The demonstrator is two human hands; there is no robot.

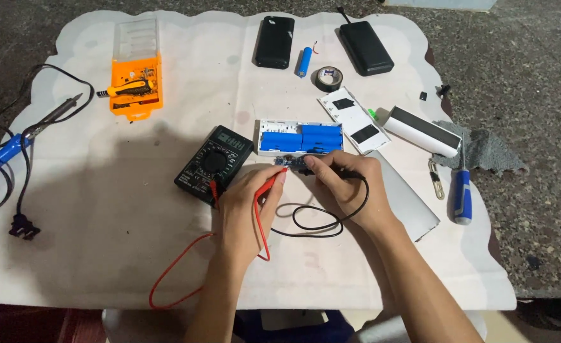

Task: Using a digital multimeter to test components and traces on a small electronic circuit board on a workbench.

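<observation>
The left hand (pixel 245 203) pinches a slim red test probe (pixel 273 183); the right hand (pixel 350 187) grips a black test probe (pixel 344 171); both tips meet a small blue circuit board (pixel 291 162) beside the white tray of blue cylindrical cells (pixel 301 138); a black multimeter (pixel 214 164) lies left; farther back sits an orange screwdriver case (pixel 136 86).

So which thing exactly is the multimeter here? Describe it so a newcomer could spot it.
Start at the white mat covering the stone table. Near its middle, just left of the open white case with blue cells, lies the multimeter, right above the left hand. It is the only black box with a round dial, a small screen and a red lead.
</observation>
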